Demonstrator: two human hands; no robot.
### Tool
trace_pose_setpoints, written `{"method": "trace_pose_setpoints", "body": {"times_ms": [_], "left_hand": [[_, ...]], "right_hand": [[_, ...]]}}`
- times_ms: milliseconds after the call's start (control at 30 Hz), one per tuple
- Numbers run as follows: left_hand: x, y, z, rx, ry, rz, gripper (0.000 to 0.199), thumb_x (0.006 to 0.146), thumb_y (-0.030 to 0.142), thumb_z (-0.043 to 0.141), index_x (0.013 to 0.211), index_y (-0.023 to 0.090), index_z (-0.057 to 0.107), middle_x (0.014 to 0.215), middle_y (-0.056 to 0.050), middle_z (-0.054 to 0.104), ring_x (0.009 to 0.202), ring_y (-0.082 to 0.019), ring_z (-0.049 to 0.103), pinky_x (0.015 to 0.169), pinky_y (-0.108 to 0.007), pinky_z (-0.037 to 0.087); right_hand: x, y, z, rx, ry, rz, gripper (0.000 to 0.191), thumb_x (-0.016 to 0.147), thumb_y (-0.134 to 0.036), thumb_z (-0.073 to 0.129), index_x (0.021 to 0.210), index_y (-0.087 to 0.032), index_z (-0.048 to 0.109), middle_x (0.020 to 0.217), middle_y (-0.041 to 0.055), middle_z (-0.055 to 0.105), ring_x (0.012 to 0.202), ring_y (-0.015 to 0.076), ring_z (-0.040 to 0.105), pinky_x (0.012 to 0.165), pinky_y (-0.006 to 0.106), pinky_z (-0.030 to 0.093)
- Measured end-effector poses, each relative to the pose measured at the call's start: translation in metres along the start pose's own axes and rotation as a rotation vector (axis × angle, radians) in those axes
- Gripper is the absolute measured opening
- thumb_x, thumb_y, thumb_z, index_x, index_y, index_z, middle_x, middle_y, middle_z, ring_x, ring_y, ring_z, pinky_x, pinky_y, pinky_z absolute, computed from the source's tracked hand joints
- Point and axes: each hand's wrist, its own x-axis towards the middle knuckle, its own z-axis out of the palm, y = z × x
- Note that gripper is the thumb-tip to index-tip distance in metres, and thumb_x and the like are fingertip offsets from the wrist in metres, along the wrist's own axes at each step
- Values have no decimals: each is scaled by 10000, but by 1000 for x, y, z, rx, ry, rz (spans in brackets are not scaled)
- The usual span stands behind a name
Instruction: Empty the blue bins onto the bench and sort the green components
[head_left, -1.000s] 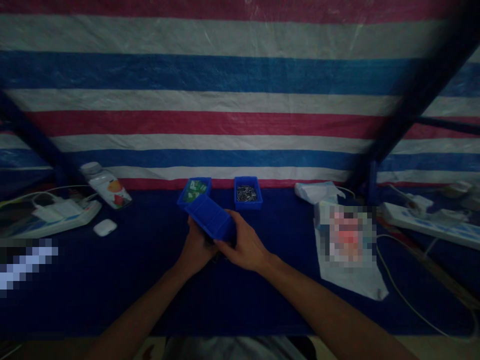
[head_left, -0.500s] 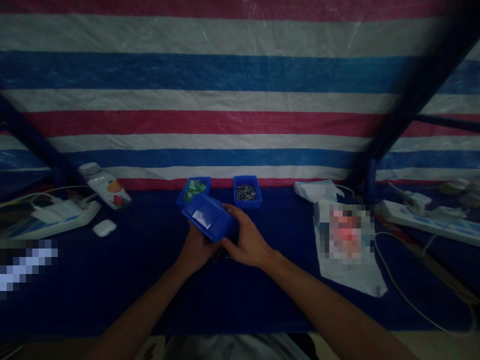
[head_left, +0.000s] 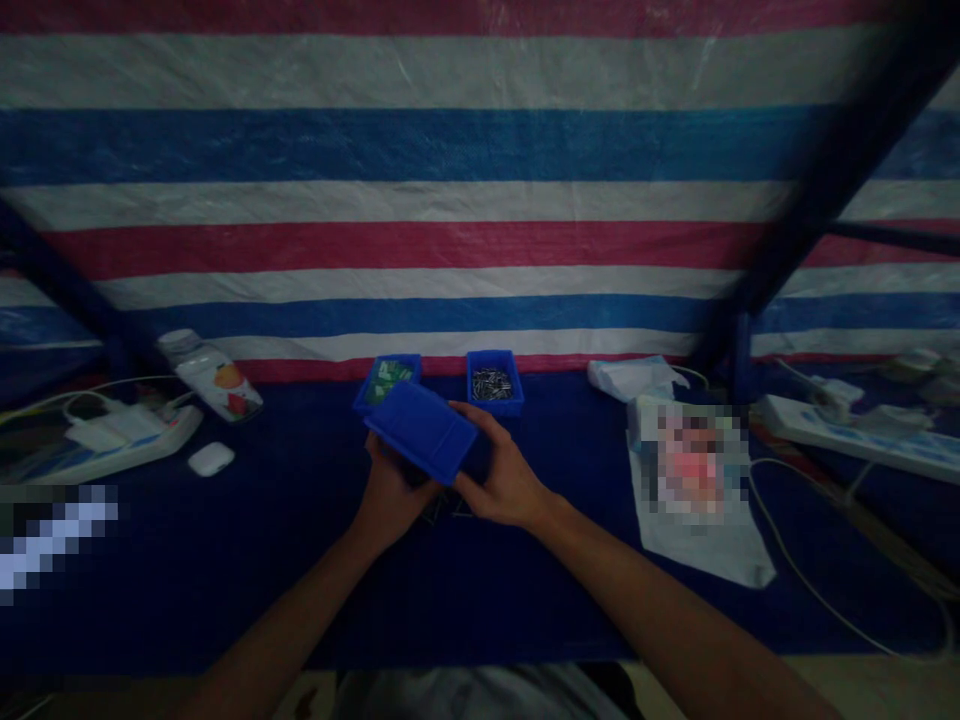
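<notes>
Both hands hold a blue plastic bin (head_left: 421, 430), tipped so that a broad flat outer face points up at me and its inside is hidden. My left hand (head_left: 391, 492) is closed on the near left side, its fingers partly under the bin. On the right end, my right hand (head_left: 501, 470) grips with fingers along the far edge and thumb at the near corner. Small dark thin pieces (head_left: 454, 508), perhaps screws, lie on the table under the bin. Behind it stand a blue bin of green-and-white pieces (head_left: 390, 377) and another of small metal pieces (head_left: 493, 384).
On the left are a bottle (head_left: 214, 375), a white case (head_left: 211, 459) and a power strip with plugs (head_left: 120, 435). To the right lie a white plastic bag (head_left: 697, 550), crumpled white packaging (head_left: 637, 379), another power strip (head_left: 862, 440) and a loose cable. Striped sheeting (head_left: 480, 200) closes off the back.
The held bin has tilted slightly, and the bright reflection on its face is gone. A little more of the dark pieces shows below it. Both hands keep their grip.
</notes>
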Motion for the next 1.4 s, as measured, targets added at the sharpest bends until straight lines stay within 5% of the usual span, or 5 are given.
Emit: {"method": "trace_pose_setpoints", "body": {"times_ms": [133,300,500,900,1400], "left_hand": [[-2,5,-2,-99,48,175,1037,717,361,785,1462,330,64,1448,-171,291,1237,-313,496,955,-513,492],[4,20,-14,273,-11,415,605,766,293,754,1303,284,476,1472,-127,228,1356,-362,321,1033,-540,424],[21,41,-21,556,-9,719,256,833,161,677,1067,259,640,1130,-58,626,1219,-293,486,1035,-520,388],[80,32,-19,631,-96,623,206,930,204,542,1116,186,628,1003,-75,674,942,-219,616,962,-445,429],[73,16,1,677,-85,549,249,921,194,544,1155,191,629,984,-84,652,928,-246,584,897,-443,465]], "right_hand": [[2,-2,9,251,237,257,789,791,-354,695,1395,-270,193,1347,142,494,1204,273,539,1009,487,453],[17,-9,4,713,387,571,753,779,-447,691,1346,-305,217,1197,76,607,1028,225,642,886,408,537],[22,0,-3,825,371,827,702,774,-538,655,1340,-291,320,979,40,659,786,196,659,644,339,556],[14,30,-22,-642,12,401,408,922,-302,456,1314,-216,529,1419,58,487,1281,332,329,995,507,328],[15,26,-27,-845,-122,439,270,925,-307,462,1107,-230,647,1119,91,640,1149,302,420,892,450,339]]}}
